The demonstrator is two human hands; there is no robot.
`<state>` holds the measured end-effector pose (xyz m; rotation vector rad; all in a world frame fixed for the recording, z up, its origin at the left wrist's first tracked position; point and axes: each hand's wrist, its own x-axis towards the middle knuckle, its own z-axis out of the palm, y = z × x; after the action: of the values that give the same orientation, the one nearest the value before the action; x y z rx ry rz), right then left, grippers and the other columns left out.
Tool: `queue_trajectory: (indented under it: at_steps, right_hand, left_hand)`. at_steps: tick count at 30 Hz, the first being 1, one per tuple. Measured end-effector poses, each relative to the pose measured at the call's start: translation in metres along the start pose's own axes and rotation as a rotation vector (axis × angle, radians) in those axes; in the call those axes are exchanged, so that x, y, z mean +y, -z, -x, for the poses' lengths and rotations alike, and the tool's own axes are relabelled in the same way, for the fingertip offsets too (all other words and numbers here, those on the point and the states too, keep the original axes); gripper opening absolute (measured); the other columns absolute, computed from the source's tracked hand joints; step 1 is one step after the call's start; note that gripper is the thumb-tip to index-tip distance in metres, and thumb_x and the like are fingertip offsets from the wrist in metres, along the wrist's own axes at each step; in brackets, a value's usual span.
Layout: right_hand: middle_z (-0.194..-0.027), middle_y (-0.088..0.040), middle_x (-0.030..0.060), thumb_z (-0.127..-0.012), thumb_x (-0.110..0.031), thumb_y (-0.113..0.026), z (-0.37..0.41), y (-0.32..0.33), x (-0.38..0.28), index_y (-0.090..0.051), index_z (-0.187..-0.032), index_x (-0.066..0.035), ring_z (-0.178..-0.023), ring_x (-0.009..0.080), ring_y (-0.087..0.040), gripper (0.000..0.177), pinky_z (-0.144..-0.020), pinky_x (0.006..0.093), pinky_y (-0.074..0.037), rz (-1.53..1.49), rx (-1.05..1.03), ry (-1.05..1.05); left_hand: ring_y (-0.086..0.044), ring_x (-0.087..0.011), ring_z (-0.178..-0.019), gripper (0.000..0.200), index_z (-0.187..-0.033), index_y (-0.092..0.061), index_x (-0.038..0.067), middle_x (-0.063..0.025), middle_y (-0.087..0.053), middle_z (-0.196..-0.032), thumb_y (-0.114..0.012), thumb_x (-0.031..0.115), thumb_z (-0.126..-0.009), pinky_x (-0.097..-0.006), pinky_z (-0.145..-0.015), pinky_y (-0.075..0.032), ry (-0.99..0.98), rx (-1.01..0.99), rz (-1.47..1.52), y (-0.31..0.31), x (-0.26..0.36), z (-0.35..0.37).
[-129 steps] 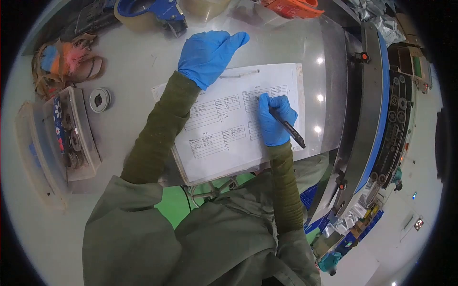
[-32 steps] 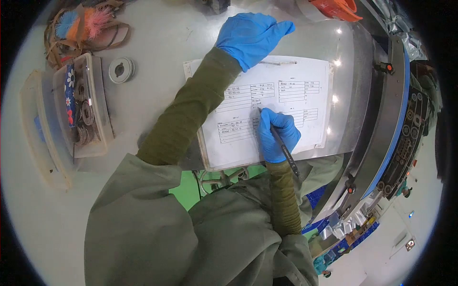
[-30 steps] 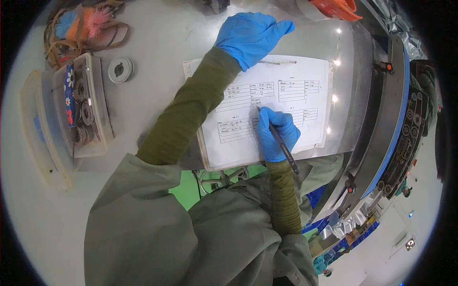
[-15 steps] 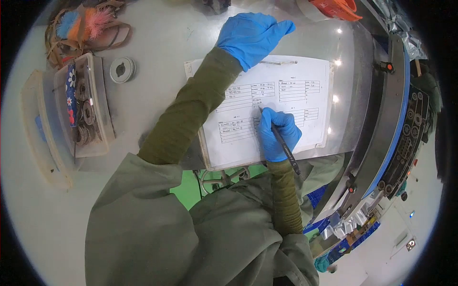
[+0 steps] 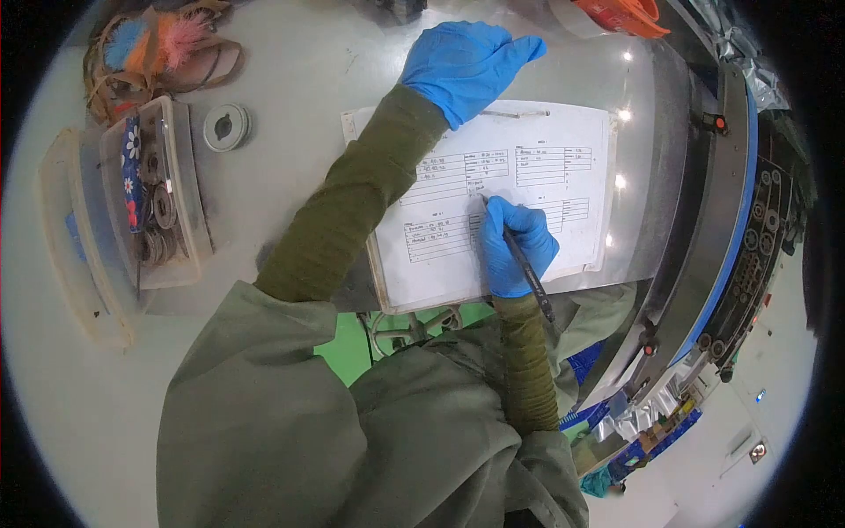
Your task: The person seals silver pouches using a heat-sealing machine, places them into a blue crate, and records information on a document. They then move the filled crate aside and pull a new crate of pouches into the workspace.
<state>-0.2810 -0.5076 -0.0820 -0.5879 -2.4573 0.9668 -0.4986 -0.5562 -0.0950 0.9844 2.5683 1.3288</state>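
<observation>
My right hand, in a blue glove, is closed around a black pen. The pen's tip meets a white sheet printed with tables and marked with handwriting. Under the sheet is a clipboard with worn edges. My left hand, also gloved in blue, rests above the clipboard's top edge, beside its metal clip. Its fingers are curled with the thumb pointing right, and I see nothing in it; the palm side is hidden.
Left on the metal table stand a clear plastic box of metal rings and a round grey metal piece. Brown straps with colourful fluff lie behind. An orange container is at the back; a blue-edged machine rail runs right.
My right hand and the pen have shifted slightly to the right over the sheet. My left hand stays in nearly the same place.
</observation>
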Motion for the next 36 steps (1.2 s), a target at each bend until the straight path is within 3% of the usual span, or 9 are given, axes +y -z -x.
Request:
queue_trajectory:
  at_steps: [13, 15, 19, 23, 25, 28, 29, 31, 36]
  right_hand:
    - [-0.055, -0.053, 0.0034, -0.073, -0.015, -0.072, -0.001, -0.002, 0.001, -0.051, -0.072, -0.011, -0.044, 0.0124, -0.05, 0.022, -0.045, 0.0251, -0.043, 0.005, 0.079, 0.037]
    - [-0.06, -0.057, 0.0028, -0.074, -0.006, -0.07, -0.003, 0.002, -0.008, -0.053, -0.068, -0.005, -0.056, 0.0052, -0.048, 0.018, -0.056, 0.0201, -0.043, 0.038, 0.01, -0.106]
    - [-0.06, -0.057, 0.0029, -0.074, -0.006, -0.07, -0.004, 0.001, -0.005, -0.052, -0.067, -0.005, -0.056, 0.0052, -0.048, 0.019, -0.055, 0.0201, -0.043, 0.043, 0.007, -0.057]
    - [-0.056, -0.055, 0.0039, -0.075, -0.015, -0.071, -0.002, 0.001, 0.0, -0.051, -0.074, -0.009, -0.045, 0.0111, -0.051, 0.021, -0.047, 0.0245, -0.044, 0.03, 0.045, 0.011]
    - [-0.057, -0.056, 0.004, -0.076, -0.015, -0.07, -0.004, 0.0, -0.001, -0.051, -0.076, -0.008, -0.046, 0.0106, -0.052, 0.019, -0.048, 0.0242, -0.045, 0.025, 0.06, 0.03]
    - [-0.06, -0.057, 0.0048, -0.084, -0.012, -0.06, -0.018, 0.005, -0.014, -0.052, -0.089, 0.0, -0.049, 0.0079, -0.05, 0.016, -0.048, 0.0242, -0.044, -0.578, 0.079, -0.401]
    - [-0.06, -0.057, 0.0048, -0.084, -0.012, -0.06, -0.023, 0.004, -0.018, -0.052, -0.089, 0.0, -0.049, 0.0079, -0.05, 0.016, -0.048, 0.0242, -0.044, -0.576, 0.086, -0.397]
    - [-0.062, -0.057, 0.0058, -0.085, -0.009, -0.058, -0.035, -0.001, -0.02, -0.051, -0.091, 0.0, -0.047, 0.0078, -0.048, 0.013, -0.045, 0.024, -0.043, -0.61, 0.087, -0.355]
    - [-0.062, -0.058, 0.0053, -0.083, -0.007, -0.06, -0.02, 0.011, -0.028, -0.054, -0.091, 0.001, -0.051, 0.0078, -0.053, 0.013, -0.047, 0.0229, -0.045, -0.509, 0.075, -0.302]
  left_hand:
    - [-0.057, -0.0316, -0.063, 0.058, -0.064, -0.06, 0.008, -0.0128, -0.059, -0.065, -0.037, 0.057, -0.086, -0.0423, -0.061, -0.044, -0.032, 0.034, -0.053, -0.002, -0.001, 0.0]
    - [-0.057, -0.0315, -0.063, 0.058, -0.065, -0.06, 0.008, -0.0128, -0.06, -0.066, -0.037, 0.057, -0.086, -0.0421, -0.061, -0.044, 0.005, 0.027, 0.001, -0.001, 0.002, 0.001]
    - [-0.057, -0.0318, -0.063, 0.058, -0.068, -0.062, 0.008, -0.0127, -0.06, -0.067, -0.039, 0.058, -0.085, -0.0415, -0.062, -0.044, 0.013, 0.013, 0.024, 0.0, 0.001, 0.001]
    - [-0.057, -0.032, -0.064, 0.057, -0.068, -0.063, 0.007, -0.0135, -0.06, -0.067, -0.041, 0.058, -0.084, -0.0417, -0.062, -0.044, 0.02, 0.01, 0.036, 0.003, 0.004, 0.0]
    - [-0.057, -0.0322, -0.063, 0.057, -0.066, -0.063, 0.006, -0.0147, -0.06, -0.066, -0.043, 0.057, -0.083, -0.0416, -0.061, -0.044, 0.142, -0.005, 0.161, 0.007, 0.007, 0.0]
    - [-0.057, -0.0327, -0.061, 0.056, -0.065, -0.062, 0.005, -0.0156, -0.059, -0.064, -0.044, 0.055, -0.083, -0.0419, -0.06, -0.044, 0.19, 0.058, 0.241, 0.012, 0.016, 0.0]
    - [-0.057, -0.0327, -0.061, 0.056, -0.065, -0.062, 0.005, -0.0156, -0.059, -0.064, -0.044, 0.055, -0.083, -0.0419, -0.06, -0.044, 0.182, 0.057, 0.244, 0.012, 0.02, -0.001]
    - [-0.048, -0.0225, -0.048, 0.052, -0.065, -0.061, 0.004, -0.0096, -0.052, -0.054, -0.049, 0.051, -0.085, -0.0342, -0.051, -0.04, -0.025, 0.128, 0.009, 0.01, 0.027, 0.0]
    - [-0.05, -0.0232, -0.05, 0.051, -0.069, -0.061, 0.004, -0.0115, -0.053, -0.056, -0.048, 0.05, -0.086, -0.0345, -0.052, -0.042, 0.074, 0.062, 0.148, -0.004, 0.02, 0.005]
